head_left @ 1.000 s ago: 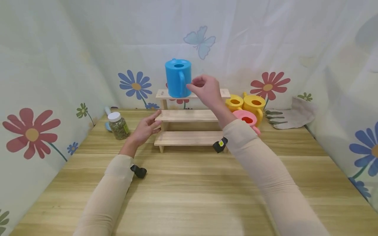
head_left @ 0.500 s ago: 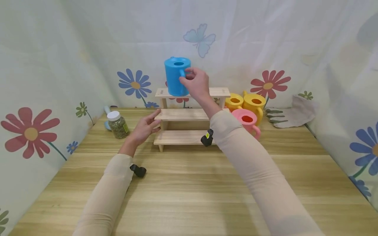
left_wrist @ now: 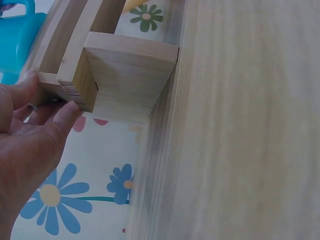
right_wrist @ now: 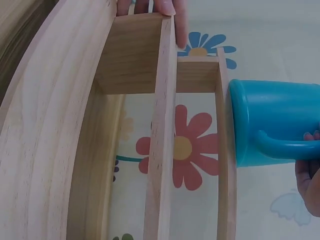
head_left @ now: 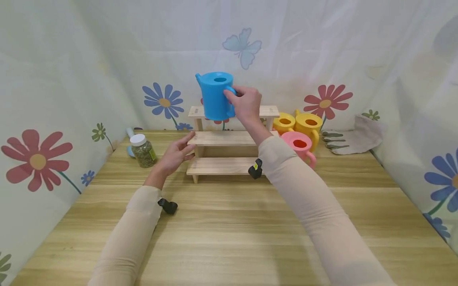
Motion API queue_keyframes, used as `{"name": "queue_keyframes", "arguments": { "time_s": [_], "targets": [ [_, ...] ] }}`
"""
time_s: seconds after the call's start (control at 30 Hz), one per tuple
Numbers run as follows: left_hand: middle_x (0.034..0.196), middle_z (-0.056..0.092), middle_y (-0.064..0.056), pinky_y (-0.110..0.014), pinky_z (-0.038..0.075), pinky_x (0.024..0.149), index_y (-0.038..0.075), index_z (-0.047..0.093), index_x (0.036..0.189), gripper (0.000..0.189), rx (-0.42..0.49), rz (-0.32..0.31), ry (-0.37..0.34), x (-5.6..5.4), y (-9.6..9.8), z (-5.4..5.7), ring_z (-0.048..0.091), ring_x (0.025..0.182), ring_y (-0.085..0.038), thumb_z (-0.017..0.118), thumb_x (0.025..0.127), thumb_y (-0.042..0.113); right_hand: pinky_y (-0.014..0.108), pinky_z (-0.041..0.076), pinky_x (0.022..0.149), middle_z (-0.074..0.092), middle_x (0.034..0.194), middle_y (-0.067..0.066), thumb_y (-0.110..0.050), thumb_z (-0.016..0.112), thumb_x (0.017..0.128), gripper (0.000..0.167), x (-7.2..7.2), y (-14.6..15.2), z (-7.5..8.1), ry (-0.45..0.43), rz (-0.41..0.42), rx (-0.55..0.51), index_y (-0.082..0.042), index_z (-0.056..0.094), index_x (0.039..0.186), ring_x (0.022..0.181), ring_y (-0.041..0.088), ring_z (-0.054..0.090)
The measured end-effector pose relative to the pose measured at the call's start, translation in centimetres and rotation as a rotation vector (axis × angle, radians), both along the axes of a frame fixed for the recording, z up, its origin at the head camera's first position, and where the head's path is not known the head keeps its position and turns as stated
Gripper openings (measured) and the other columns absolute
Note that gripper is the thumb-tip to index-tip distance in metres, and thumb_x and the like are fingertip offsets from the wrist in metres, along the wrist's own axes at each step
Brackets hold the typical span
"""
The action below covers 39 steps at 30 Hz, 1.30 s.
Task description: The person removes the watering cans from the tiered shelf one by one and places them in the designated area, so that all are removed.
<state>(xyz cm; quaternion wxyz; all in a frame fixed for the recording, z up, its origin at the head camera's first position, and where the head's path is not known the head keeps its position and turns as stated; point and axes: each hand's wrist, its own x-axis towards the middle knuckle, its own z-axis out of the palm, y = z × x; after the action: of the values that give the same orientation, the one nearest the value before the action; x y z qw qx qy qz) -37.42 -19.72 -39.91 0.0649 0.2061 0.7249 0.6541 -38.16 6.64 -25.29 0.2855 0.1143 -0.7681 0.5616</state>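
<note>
The blue toy watering can (head_left: 216, 97) is at the top tier of a three-tier wooden stand (head_left: 229, 138), its spout pointing left. Its base overlaps that tier's front edge in the head view. My right hand (head_left: 247, 104) pinches the can's handle between thumb and fingers; the right wrist view shows the handle (right_wrist: 285, 148) side-on. With my left hand (head_left: 176, 155) I hold the left end of the middle tier. In the left wrist view, thumb and fingers of the left hand (left_wrist: 37, 125) close around the board's end (left_wrist: 80, 90).
Right of the stand are two yellow watering cans (head_left: 308, 124) and a pink one (head_left: 297, 143), partly behind my right forearm. A garden glove (head_left: 354, 139) lies farther right. Left stands a white-lidded jar (head_left: 144, 153), with a light blue tool (head_left: 130, 133) behind it.
My right hand has moved in from beside the handle and taken hold of it. The watering can has turned, its spout swinging left, and shifted slightly toward me. The left hand stays put.
</note>
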Motion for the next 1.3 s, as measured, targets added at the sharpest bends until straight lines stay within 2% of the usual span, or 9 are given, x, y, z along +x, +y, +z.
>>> {"name": "queue_keyframes", "arguments": {
  "time_s": [0.17, 0.4, 0.67, 0.87, 1.03, 1.3],
  "targets": [
    [0.167, 0.013, -0.001, -0.049, 0.040, 0.111, 0.016, 0.026, 0.160, 0.058, -0.012, 0.007, -0.003, -0.1, 0.0, -0.1, 0.022, 0.148, -0.030, 0.050, 0.107, 0.018, 0.029, 0.059, 0.082, 0.076, 0.097, 0.011, -0.026, 0.076, 0.092, 0.031, 0.0, 0.1, 0.1, -0.043, 0.009, -0.014, -0.004, 0.077, 0.113, 0.089, 0.018, 0.071],
    [0.167, 0.013, 0.000, -0.050, 0.038, 0.112, 0.017, 0.027, 0.160, 0.057, -0.007, -0.002, -0.011, -0.2, -0.1, -0.3, 0.022, 0.148, -0.030, 0.050, 0.107, 0.019, 0.032, 0.058, 0.087, 0.076, 0.101, 0.006, -0.028, 0.077, 0.091, 0.033, 0.3, 0.6, -0.1, -0.131, 0.039, -0.093, -0.007, 0.076, 0.116, 0.093, 0.016, 0.071],
    [0.167, 0.013, 0.000, -0.050, 0.038, 0.112, 0.018, 0.027, 0.160, 0.058, -0.012, 0.002, -0.013, -0.2, -0.1, -0.3, 0.022, 0.148, -0.030, 0.050, 0.107, 0.019, 0.032, 0.058, 0.090, 0.076, 0.102, 0.007, -0.027, 0.077, 0.091, 0.034, 1.3, 2.3, 0.5, -0.125, 0.038, -0.091, -0.006, 0.075, 0.119, 0.091, 0.017, 0.072],
    [0.167, 0.013, -0.003, -0.052, 0.037, 0.112, 0.017, 0.028, 0.159, 0.058, -0.003, 0.005, -0.021, -0.3, -0.1, 0.0, 0.023, 0.148, -0.030, 0.050, 0.106, 0.019, 0.033, 0.056, 0.094, 0.075, 0.106, 0.008, -0.030, 0.077, 0.091, 0.037, 2.9, 6.2, 0.9, -0.118, 0.017, -0.048, -0.008, 0.075, 0.120, 0.095, 0.018, 0.072],
    [0.167, 0.012, -0.003, -0.047, 0.039, 0.111, 0.018, 0.027, 0.160, 0.057, -0.022, 0.012, -0.015, -0.3, -0.4, 0.2, 0.022, 0.148, -0.029, 0.050, 0.107, 0.019, 0.035, 0.054, 0.097, 0.073, 0.115, 0.004, -0.040, 0.075, 0.090, 0.046, 4.6, 10.4, 0.4, -0.152, -0.068, -0.035, -0.013, 0.072, 0.127, 0.103, 0.018, 0.070],
    [0.167, 0.014, -0.005, -0.046, 0.041, 0.110, 0.017, 0.028, 0.159, 0.059, -0.012, 0.010, -0.015, -0.3, -0.2, 0.2, 0.024, 0.148, -0.030, 0.052, 0.106, 0.020, 0.032, 0.054, 0.098, 0.073, 0.114, 0.006, -0.042, 0.077, 0.087, 0.048, 6.5, 16.8, -0.5, -0.194, -0.199, -0.139, -0.014, 0.072, 0.126, 0.100, 0.018, 0.071]
  ]
}}
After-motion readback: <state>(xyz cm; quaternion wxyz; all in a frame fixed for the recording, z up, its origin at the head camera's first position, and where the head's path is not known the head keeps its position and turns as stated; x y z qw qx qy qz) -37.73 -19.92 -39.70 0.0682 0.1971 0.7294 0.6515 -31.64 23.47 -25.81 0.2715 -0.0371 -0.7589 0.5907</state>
